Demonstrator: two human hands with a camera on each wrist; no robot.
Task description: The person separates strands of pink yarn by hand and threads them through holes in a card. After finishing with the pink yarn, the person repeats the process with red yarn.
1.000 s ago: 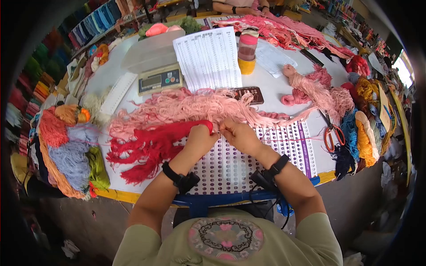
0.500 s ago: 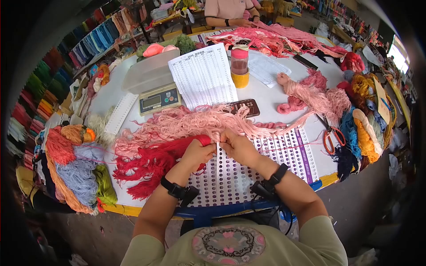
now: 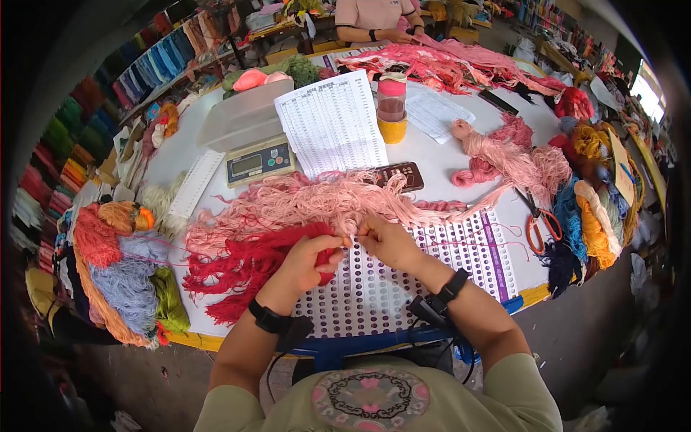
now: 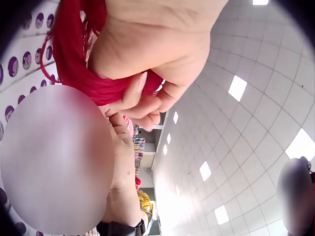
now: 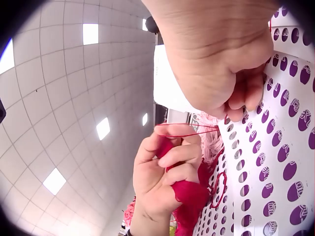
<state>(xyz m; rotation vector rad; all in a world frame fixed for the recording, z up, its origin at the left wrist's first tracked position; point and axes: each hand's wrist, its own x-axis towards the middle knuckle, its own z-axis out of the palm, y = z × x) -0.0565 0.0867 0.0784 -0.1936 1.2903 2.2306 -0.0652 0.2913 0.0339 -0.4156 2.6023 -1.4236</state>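
The left hand (image 3: 308, 265) curls round a bundle of dark red yarn (image 3: 253, 261); in the right wrist view that hand (image 5: 170, 172) has the red yarn (image 5: 191, 196) running through its fingers, and a thin red strand (image 5: 204, 129) stretches from its fingertips toward the right hand (image 5: 221, 69). In the head view the right hand (image 3: 392, 245) sits close beside, thumb and fingertips pinched at the strand. The left wrist view shows the red yarn (image 4: 78, 64) looped under the left hand (image 4: 152, 44). A white perforated card (image 3: 374, 295) lies below both hands.
Pink yarn (image 3: 302, 198) lies behind the hands, before a scale (image 3: 259, 162), a printed sheet (image 3: 331, 122), a phone (image 3: 402, 177) and a jar (image 3: 391, 101). Orange-handled scissors (image 3: 541, 229) and coloured skeins (image 3: 590, 223) lie right, more skeins (image 3: 129, 245) left. Another person (image 3: 374, 21) sits opposite.
The head view has tilted up, then steadied. The left hand has turned and loosened, its palm side now more visible, with the red bundle lower in its fingers. The right hand has barely moved.
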